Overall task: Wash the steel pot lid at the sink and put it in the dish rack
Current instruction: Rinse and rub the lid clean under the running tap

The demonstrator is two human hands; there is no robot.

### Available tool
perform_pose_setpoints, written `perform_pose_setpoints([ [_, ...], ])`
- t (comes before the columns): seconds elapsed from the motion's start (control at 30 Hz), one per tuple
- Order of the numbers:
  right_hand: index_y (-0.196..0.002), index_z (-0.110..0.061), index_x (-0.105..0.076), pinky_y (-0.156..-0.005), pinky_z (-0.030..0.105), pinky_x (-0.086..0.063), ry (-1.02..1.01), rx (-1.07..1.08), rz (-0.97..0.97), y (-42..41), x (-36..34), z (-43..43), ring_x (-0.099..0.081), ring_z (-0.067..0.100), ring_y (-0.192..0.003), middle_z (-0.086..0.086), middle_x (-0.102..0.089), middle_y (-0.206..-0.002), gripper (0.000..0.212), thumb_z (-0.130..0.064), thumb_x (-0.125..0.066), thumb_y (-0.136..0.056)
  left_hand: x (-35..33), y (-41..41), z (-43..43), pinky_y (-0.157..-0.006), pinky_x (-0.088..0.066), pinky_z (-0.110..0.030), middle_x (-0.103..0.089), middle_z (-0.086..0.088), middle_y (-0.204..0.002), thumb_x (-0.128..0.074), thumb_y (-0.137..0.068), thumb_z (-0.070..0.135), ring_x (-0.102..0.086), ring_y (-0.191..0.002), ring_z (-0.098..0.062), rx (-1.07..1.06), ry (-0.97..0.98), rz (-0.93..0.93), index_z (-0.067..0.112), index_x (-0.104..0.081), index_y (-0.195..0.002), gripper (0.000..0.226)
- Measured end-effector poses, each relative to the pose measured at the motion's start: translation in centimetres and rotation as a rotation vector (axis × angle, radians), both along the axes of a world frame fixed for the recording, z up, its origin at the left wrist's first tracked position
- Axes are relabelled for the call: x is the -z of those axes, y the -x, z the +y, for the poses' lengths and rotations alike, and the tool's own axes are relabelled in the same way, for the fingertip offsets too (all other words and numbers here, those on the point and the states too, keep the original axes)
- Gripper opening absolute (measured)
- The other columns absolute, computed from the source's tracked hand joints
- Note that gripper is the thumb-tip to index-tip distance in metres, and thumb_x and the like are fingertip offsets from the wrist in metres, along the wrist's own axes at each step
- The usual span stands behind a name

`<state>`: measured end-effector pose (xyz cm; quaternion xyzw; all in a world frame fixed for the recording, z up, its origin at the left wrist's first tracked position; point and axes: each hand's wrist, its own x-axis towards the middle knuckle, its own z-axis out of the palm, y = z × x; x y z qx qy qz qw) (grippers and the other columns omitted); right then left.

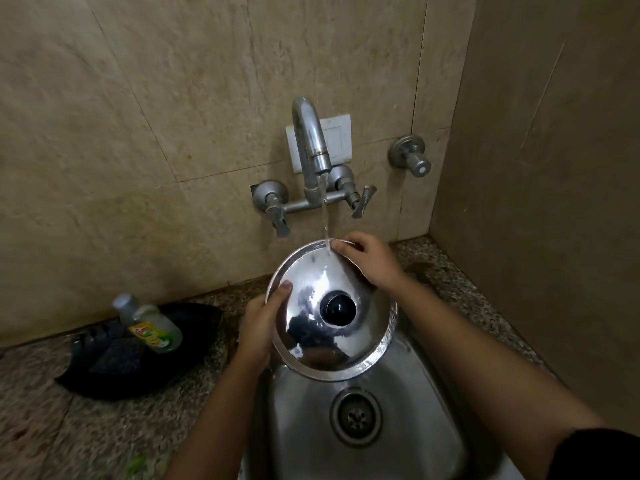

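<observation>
The steel pot lid is held over the sink, tilted, its domed top and black knob facing the camera. Both hands grasp it at opposite edges. The left hand clasps the lower-left rim: the thumb lies across the top face near the edge, while the remaining fingers are hidden behind the lid, apparently curled under it. The right hand pinches the upper-right rim, its fingers folded over the edge, just beside the point where the water lands.

The tap is running; the stream strikes the lid at its far rim and spreads down the top face. The drain is visible below the lid, well apart from it.

On the counter left of the sink stands a dark tray, holding a soap bottle that leans over and a dark scrubber. A separate valve is fixed to the wall, right of the tap.
</observation>
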<state>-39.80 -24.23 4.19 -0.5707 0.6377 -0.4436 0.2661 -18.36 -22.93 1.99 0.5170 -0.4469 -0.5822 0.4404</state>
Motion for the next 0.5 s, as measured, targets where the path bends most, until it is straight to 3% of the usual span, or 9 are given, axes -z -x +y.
perform_pose_setpoints([
  [0.13, -0.082, -0.021, -0.067, -0.064, 0.031, -0.042, -0.047, -0.249, 0.226, -1.8, -1.6, 0.1, -0.058, 0.009, -0.069, -0.008, -0.062, -0.071, 0.031, -0.052, -0.062, -0.084, -2.0, 0.2, -0.7, -0.071, -0.054, -0.036, -0.075, -0.016, -0.081, -0.066, -0.086, 0.027, -0.069, -0.075, -0.027, 0.203, 0.117, -0.098, 0.0, -0.072, -0.088, 0.028],
  [0.2, -0.08, -0.019, -0.067, -0.06, 0.031, -0.041, -0.029, -0.246, 0.269, -2.2, -1.4, 0.0, -0.057, 0.01, -0.065, -0.006, -0.061, -0.068, 0.036, -0.054, -0.064, -0.082, -2.1, 0.4, -0.8, -0.071, -0.053, -0.039, -0.072, -0.023, -0.083, -0.065, -0.088, 0.028, -0.066, -0.074, -0.031, 0.193, 0.165, -0.106, -0.004, -0.07, -0.087, 0.033],
  [0.27, -0.08, -0.016, -0.067, -0.062, 0.036, -0.048, -0.036, -0.111, 0.185, -1.4, -0.7, -0.1, -0.063, 0.017, -0.068, 0.0, -0.067, -0.071, 0.042, -0.058, -0.063, -0.08, -1.7, 0.4, -0.4, -0.063, -0.052, -0.031, -0.069, -0.017, -0.074, -0.062, -0.09, 0.027, -0.064, -0.067, -0.026, 0.054, 0.153, -0.067, -0.001, -0.068, -0.079, 0.03],
  [0.37, -0.081, -0.006, -0.068, -0.075, 0.049, -0.054, -0.054, 0.114, -0.072, 0.5, 0.7, -0.3, -0.067, 0.03, -0.077, 0.015, -0.07, -0.079, 0.053, -0.058, -0.062, -0.079, -0.9, 0.2, 0.0, -0.06, -0.056, -0.027, -0.075, -0.008, -0.075, -0.06, -0.091, 0.025, -0.071, -0.067, -0.019, -0.048, -0.025, 0.118, 0.005, -0.07, -0.09, 0.023],
  [0.43, -0.081, -0.015, -0.07, -0.078, 0.047, -0.055, -0.051, 0.125, -0.073, 0.5, 1.1, -0.2, -0.068, 0.022, -0.078, 0.004, -0.072, -0.079, 0.042, -0.056, -0.062, -0.08, -0.8, -0.2, -0.5, -0.069, -0.055, -0.033, -0.075, -0.014, -0.085, -0.062, -0.088, 0.029, -0.071, -0.075, -0.026, 0.089, -0.142, 0.061, 0.004, -0.071, -0.096, 0.028],
  [0.5, -0.084, -0.024, -0.071, -0.078, 0.043, -0.055, -0.072, -0.008, -0.006, -0.3, 0.7, 0.1, -0.067, 0.014, -0.08, -0.005, -0.072, -0.081, 0.034, -0.057, -0.064, -0.078, -1.5, -0.1, -1.1, -0.072, -0.054, -0.034, -0.075, -0.016, -0.088, -0.065, -0.085, 0.034, -0.071, -0.078, -0.029, 0.225, -0.158, -0.082, 0.004, -0.073, -0.095, 0.033],
])
